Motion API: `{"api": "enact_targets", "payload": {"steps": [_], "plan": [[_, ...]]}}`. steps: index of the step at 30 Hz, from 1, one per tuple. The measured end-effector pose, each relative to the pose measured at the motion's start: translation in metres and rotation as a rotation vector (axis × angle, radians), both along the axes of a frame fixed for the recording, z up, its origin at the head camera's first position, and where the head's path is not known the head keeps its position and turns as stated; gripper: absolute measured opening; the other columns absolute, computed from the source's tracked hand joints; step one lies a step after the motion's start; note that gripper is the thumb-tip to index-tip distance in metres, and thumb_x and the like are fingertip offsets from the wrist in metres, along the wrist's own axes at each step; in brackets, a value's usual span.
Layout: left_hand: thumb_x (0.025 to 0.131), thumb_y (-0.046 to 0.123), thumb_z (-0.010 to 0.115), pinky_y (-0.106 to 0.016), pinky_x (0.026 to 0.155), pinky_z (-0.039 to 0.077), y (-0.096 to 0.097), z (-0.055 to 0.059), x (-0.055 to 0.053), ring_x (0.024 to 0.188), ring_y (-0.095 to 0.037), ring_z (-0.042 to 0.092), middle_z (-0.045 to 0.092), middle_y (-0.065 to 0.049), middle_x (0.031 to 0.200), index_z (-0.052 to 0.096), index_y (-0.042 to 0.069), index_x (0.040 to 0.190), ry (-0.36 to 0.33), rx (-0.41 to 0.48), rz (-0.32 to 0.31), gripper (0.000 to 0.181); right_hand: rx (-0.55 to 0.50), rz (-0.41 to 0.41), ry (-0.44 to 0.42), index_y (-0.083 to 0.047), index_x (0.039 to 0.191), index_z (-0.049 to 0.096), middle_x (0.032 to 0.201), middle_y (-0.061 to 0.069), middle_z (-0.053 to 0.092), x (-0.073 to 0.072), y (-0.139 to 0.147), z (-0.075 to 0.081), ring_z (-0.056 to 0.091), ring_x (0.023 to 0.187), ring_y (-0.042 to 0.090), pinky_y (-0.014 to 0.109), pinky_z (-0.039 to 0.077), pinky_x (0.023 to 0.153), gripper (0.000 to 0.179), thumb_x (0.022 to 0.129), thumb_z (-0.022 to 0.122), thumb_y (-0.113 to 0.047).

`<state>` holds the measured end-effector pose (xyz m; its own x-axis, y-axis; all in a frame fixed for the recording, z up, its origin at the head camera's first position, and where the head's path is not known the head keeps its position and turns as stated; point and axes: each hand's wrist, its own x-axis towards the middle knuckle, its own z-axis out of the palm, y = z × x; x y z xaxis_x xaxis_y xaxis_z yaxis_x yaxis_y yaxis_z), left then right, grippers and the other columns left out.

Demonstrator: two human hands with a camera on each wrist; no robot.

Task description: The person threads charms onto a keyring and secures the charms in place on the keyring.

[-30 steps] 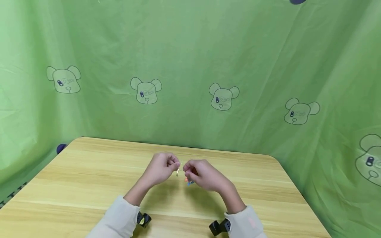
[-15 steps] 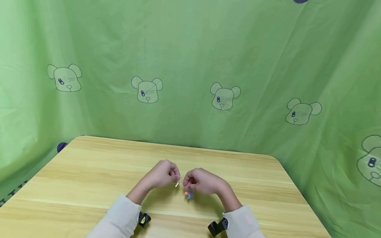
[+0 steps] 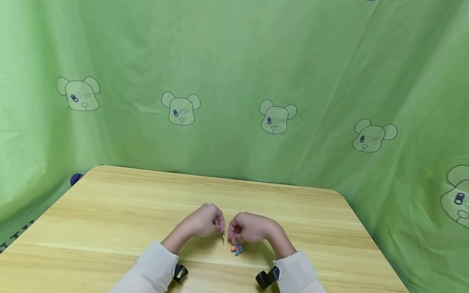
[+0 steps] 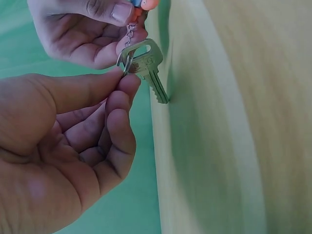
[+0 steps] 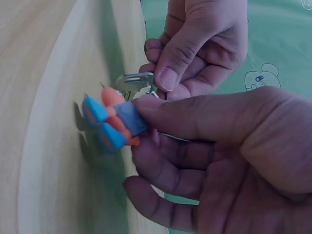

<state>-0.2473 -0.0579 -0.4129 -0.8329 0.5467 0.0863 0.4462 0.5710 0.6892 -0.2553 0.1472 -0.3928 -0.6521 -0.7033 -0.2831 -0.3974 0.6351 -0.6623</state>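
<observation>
Over the middle of the table, my left hand (image 3: pixel 207 221) pinches a thin metal key ring (image 4: pixel 126 68) between thumb and forefinger. A silver key (image 4: pixel 151 63) hangs from that ring, its toothed blade pointing down toward the wood. Facing it, my right hand (image 3: pixel 250 228) pinches a small orange and blue figurine charm (image 5: pixel 129 119), whose blue feet stick out past the fingertips. A short metal chain (image 4: pixel 129 36) runs from the charm to the ring. In the head view, fingers cover most of the ring and chain.
The wood-grain table (image 3: pixel 128 207) stretches out around both hands, with rounded far corners. Behind it hangs a green curtain (image 3: pixel 227 61) printed with bear heads. Black wrist cameras (image 3: pixel 267 278) sit at both sleeve cuffs.
Both hands have come lower and nearer the body, bringing the key and charm along. The charm now shows more below the right fingers. Both hands keep their pinch.
</observation>
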Motion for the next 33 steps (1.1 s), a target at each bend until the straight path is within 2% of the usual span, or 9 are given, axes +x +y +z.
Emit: {"api": "enact_targets", "payload": {"steps": [6, 13, 20, 33], "plan": [[0.087, -0.003, 0.075, -0.022, 0.053, 0.045, 0.005, 0.000, 0.003, 0.055, -0.008, 0.052, 0.060, 0.005, 0.063, 0.071, 0.009, 0.075, -0.012, -0.040, 0.000, 0.017, 0.034, 0.005, -0.030, -0.003, 0.087, 0.069, 0.077, 0.003, 0.066, -0.001, 0.000, -0.001, 0.057, 0.066, 0.010, 0.021, 0.044, 0.061, 0.016, 0.084, 0.068, 0.013], [0.088, -0.002, 0.074, -0.022, 0.055, 0.046, 0.009, -0.003, 0.004, 0.056, -0.008, 0.052, 0.060, 0.005, 0.064, 0.071, 0.009, 0.075, -0.010, -0.061, 0.009, 0.018, 0.053, -0.001, -0.043, -0.007, 0.083, 0.068, 0.074, -0.001, 0.066, -0.002, 0.000, -0.004, 0.057, 0.065, 0.009, 0.021, 0.044, 0.060, 0.021, 0.082, 0.069, 0.014], [0.088, -0.004, 0.072, -0.019, 0.050, 0.042, 0.014, -0.004, 0.009, 0.054, -0.006, 0.049, 0.058, 0.005, 0.062, 0.070, 0.008, 0.074, -0.011, -0.104, 0.006, 0.019, 0.062, -0.002, -0.054, -0.006, 0.083, 0.069, 0.074, -0.001, 0.068, -0.002, 0.001, -0.007, 0.056, 0.065, 0.009, 0.020, 0.045, 0.059, 0.026, 0.077, 0.065, 0.019], [0.085, -0.004, 0.073, -0.019, 0.049, 0.040, 0.016, -0.005, 0.013, 0.053, -0.006, 0.049, 0.058, 0.007, 0.061, 0.070, 0.010, 0.070, -0.011, -0.183, 0.003, 0.021, 0.061, -0.014, -0.088, -0.005, 0.082, 0.071, 0.073, 0.002, 0.069, -0.003, 0.002, -0.008, 0.055, 0.063, 0.009, 0.022, 0.044, 0.057, 0.023, 0.079, 0.067, 0.017]]}}
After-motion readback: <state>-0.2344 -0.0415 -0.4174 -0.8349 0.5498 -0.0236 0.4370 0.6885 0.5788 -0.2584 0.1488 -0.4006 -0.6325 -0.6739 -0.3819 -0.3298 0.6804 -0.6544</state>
